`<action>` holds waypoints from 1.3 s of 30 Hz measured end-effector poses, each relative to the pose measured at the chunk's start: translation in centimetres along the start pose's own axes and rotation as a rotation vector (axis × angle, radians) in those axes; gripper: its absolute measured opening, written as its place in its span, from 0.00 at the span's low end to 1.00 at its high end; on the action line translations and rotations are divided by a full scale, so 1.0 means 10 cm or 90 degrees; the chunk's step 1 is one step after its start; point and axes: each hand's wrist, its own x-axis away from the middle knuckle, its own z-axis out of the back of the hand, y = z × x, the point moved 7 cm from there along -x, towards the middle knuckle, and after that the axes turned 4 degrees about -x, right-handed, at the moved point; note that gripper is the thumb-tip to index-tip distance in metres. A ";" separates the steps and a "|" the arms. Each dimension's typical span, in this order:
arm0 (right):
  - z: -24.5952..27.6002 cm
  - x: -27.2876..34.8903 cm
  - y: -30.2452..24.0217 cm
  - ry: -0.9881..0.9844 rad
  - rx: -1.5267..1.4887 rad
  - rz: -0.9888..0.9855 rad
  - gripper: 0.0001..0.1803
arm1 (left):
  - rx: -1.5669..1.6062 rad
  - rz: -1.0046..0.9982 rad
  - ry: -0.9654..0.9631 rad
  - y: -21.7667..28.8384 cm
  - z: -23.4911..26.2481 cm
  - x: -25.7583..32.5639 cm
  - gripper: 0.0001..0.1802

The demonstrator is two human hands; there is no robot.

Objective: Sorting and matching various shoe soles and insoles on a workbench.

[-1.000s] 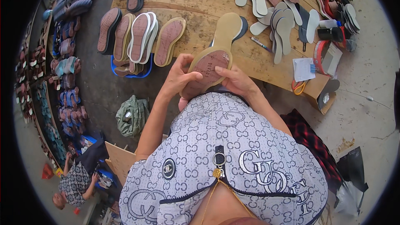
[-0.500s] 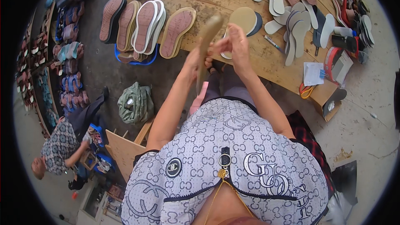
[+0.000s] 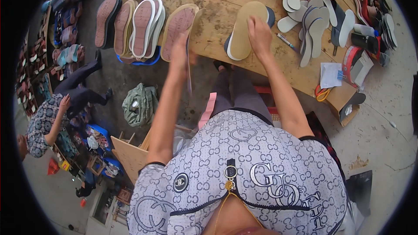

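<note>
My left hand (image 3: pixel 179 55) is raised near the front edge of the wooden workbench (image 3: pixel 217 0) and grips a thin shoe sole (image 3: pixel 190 61) seen edge-on, hanging downward. My right hand (image 3: pixel 259 32) rests flat on a tan insole (image 3: pixel 244 28) that tops a small stack on the bench; its fingers are spread over the insole's right side. A row of pink and tan soles (image 3: pixel 139 26) leans beside my left hand.
Pale soles (image 3: pixel 305 21), a pen (image 3: pixel 287 42), tape rolls and paper (image 3: pixel 331 75) lie on the bench's right part. A green bag (image 3: pixel 140 104) sits on the floor. Another person (image 3: pixel 56 113) bends over goods at the left. Shelves of shoes (image 3: pixel 65 26) line the far left.
My hands have parted: the left hand swung the sole it held out to the left, and the right hand reached forward onto the tan insole on the bench.
</note>
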 end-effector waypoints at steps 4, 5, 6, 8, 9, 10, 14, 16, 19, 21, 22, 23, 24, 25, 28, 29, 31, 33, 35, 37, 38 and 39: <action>-0.13 0.80 0.03 -0.118 -0.021 0.054 0.08 | -0.479 -0.499 0.234 0.76 0.67 -0.37 0.26; -0.14 0.86 -0.01 -0.106 -0.003 0.069 0.08 | -0.535 -0.353 0.228 0.72 0.72 -0.48 0.23; -0.15 0.88 -0.03 -0.097 0.013 0.085 0.08 | -0.662 -0.525 0.283 0.83 0.62 -0.41 0.22; -0.19 0.86 0.08 -0.130 -0.024 0.074 0.08 | -0.762 -0.707 0.321 0.87 0.38 -0.24 0.22; -0.22 0.83 0.13 -0.148 -0.044 0.070 0.08 | -0.737 -0.711 0.313 0.78 0.30 -0.17 0.22; -0.25 0.81 0.20 -0.157 -0.070 0.044 0.08 | -0.712 -0.717 0.305 0.73 0.19 -0.07 0.22; -0.32 0.75 0.42 -0.213 -0.169 -0.049 0.07 | -0.387 -0.406 0.085 -0.20 -0.10 -0.08 0.16; -0.31 0.73 0.49 -0.242 -0.196 -0.089 0.08 | -0.197 -0.200 -0.026 -0.61 -0.40 -0.03 0.16; -0.23 0.62 0.44 -0.216 -0.247 -0.152 0.08 | -0.125 -0.064 -0.091 -0.91 -0.72 0.00 0.25; -0.06 0.57 0.39 -0.107 -0.321 -0.220 0.08 | 0.004 -0.002 -0.133 -0.95 -0.93 -0.07 0.33; 0.15 0.48 0.21 -0.041 -0.252 -0.138 0.07 | 0.068 0.032 -0.155 -0.96 -1.04 -0.10 0.37; 0.37 0.40 -0.03 0.022 -0.181 -0.057 0.07 | 0.149 0.071 -0.198 -0.97 -1.11 -0.11 0.41; 0.57 0.40 -0.23 0.088 -0.104 0.021 0.06 | 0.228 0.114 -0.247 -0.95 -1.19 -0.12 0.45; 0.60 0.45 -0.39 0.045 -0.077 0.084 0.05 | 0.307 0.162 -0.304 -0.90 -1.30 -0.12 0.49; 0.69 0.67 -0.40 -0.038 -0.052 0.087 0.08 | 0.445 0.185 -0.457 -0.68 -1.55 0.09 0.56; 0.79 0.71 -0.32 -0.025 -0.051 0.056 0.11 | 0.471 0.178 -0.482 -0.64 -1.57 0.12 0.55; 1.12 0.73 0.30 0.115 -0.039 -0.081 0.18 | 0.277 0.156 -0.298 -0.89 -1.35 -0.06 0.37; 1.49 0.69 0.94 0.238 0.068 -0.184 0.23 | 0.117 0.122 -0.287 -1.16 -1.17 -0.23 0.27; 1.80 0.51 1.39 0.269 0.222 -0.194 0.27 | 0.021 0.136 -0.278 -1.26 -1.10 -0.27 0.22; 1.90 0.33 1.64 0.179 0.263 -0.145 0.28 | -0.007 0.186 -0.257 -1.26 -1.05 -0.20 0.20; 1.89 0.26 1.72 0.112 0.264 -0.121 0.28 | -0.009 0.204 -0.249 -1.23 -1.03 -0.15 0.19; 1.87 0.20 1.80 0.045 0.264 -0.097 0.27 | -0.010 0.222 -0.240 -1.20 -1.01 -0.10 0.19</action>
